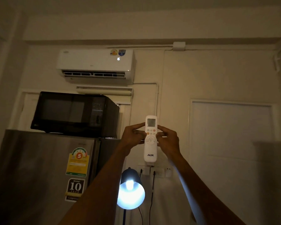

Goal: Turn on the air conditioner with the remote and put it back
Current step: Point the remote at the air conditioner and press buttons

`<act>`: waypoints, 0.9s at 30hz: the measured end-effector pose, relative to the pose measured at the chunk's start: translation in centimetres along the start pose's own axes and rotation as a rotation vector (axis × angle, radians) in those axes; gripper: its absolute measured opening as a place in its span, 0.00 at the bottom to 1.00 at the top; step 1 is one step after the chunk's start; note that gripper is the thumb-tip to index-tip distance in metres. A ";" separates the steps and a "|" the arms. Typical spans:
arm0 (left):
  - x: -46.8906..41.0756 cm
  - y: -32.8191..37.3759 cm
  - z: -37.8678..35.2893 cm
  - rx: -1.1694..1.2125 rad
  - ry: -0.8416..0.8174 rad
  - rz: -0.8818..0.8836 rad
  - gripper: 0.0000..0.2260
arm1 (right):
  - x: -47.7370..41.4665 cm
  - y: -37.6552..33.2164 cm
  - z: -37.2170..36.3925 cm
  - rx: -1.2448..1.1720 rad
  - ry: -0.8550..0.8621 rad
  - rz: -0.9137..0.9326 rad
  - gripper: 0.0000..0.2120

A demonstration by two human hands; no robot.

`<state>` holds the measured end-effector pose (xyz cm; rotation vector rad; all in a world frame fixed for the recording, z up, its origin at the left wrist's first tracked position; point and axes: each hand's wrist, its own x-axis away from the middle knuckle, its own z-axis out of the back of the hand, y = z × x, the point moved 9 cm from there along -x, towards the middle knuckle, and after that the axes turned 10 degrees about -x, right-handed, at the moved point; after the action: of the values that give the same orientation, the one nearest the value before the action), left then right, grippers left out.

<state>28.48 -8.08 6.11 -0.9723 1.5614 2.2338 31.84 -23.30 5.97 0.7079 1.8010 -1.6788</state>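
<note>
A white remote [150, 150] marked AUX stands upright in front of the wall, its lower end at a small wall holder [148, 164]. My left hand [132, 135] grips its left side and my right hand [168, 138] grips its right side, fingers by the buttons. High on the wall hangs the white air conditioner [96, 62]. Its front shows a lit number and its flap is open.
A black microwave [75, 114] sits on a steel fridge [42, 172] at the left. A lit lamp [131, 192] shines below the remote, near wall sockets [159, 172] with plugged cables. A white door [232, 132] is at the right.
</note>
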 end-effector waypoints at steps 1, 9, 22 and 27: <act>0.8 0.6 0.5 -0.006 0.005 0.006 0.23 | 0.6 -0.6 -0.1 -0.005 -0.002 -0.004 0.20; 7.4 3.1 4.5 -0.024 0.049 0.076 0.24 | 7.0 -4.3 -2.6 -0.047 -0.032 -0.038 0.20; 13.8 5.8 13.7 -0.063 0.061 0.059 0.23 | 12.3 -9.3 -10.1 -0.056 -0.081 -0.041 0.20; 14.9 4.8 17.8 -0.054 0.057 0.054 0.22 | 13.8 -9.2 -14.0 -0.087 -0.077 -0.060 0.20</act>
<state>8.04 3.62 3.71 -1.0289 1.5770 2.3153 14.91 -10.00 3.10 0.5500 1.8449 -1.6327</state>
